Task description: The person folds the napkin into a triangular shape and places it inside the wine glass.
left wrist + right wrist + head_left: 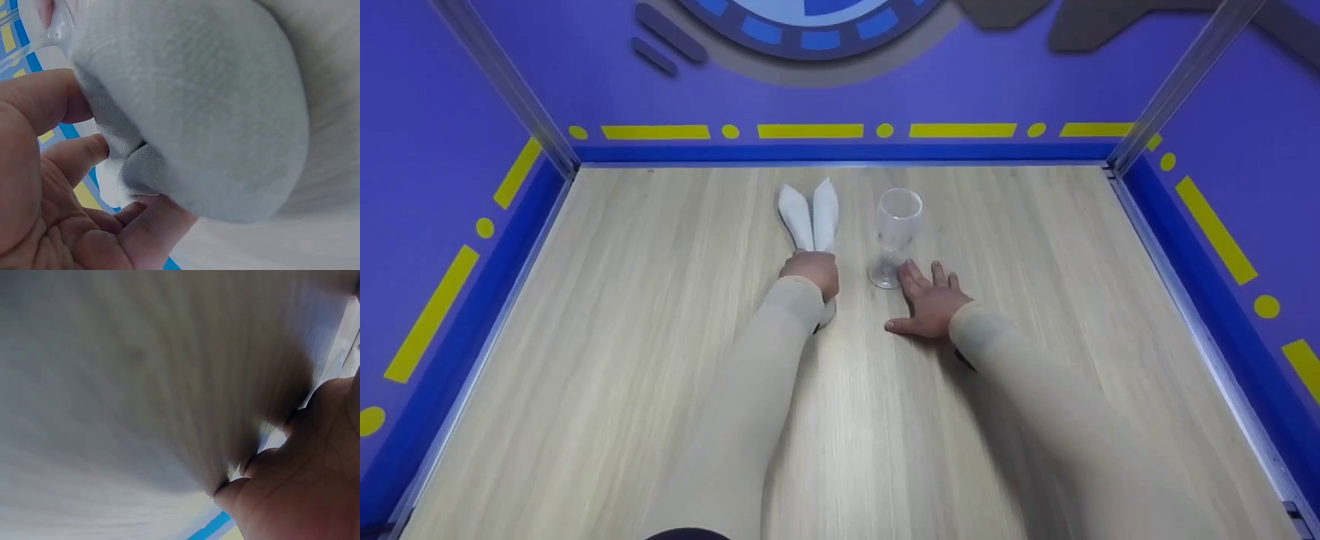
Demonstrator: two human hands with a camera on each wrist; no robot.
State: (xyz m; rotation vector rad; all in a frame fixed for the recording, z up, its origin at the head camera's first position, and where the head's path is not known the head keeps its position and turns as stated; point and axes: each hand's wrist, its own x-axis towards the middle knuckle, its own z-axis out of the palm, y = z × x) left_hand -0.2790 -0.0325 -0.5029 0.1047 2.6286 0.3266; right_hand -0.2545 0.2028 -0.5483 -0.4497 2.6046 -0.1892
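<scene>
My left hand (812, 271) grips a white napkin (826, 211) folded into two pointed, ear-like tips that point to the back of the table. In the left wrist view the napkin's rounded lower end (208, 112) fills much of the picture, with the thumb and fingers curled at its folds. To its right stands a clear stemmed glass (899, 217), upright on its round foot. My right hand (934, 307) lies low over the table, fingers spread, index fingertip right at the glass's foot. Seen from the right wrist, its fingers (230, 495) reach down to the wood and hold nothing.
The light wood table (585, 337) is bounded by blue-purple panels (840, 97) with yellow dashes at the back and both sides. Metal posts (1185, 82) rise at the back corners. A dark rounded thing (688, 534) shows at the bottom edge.
</scene>
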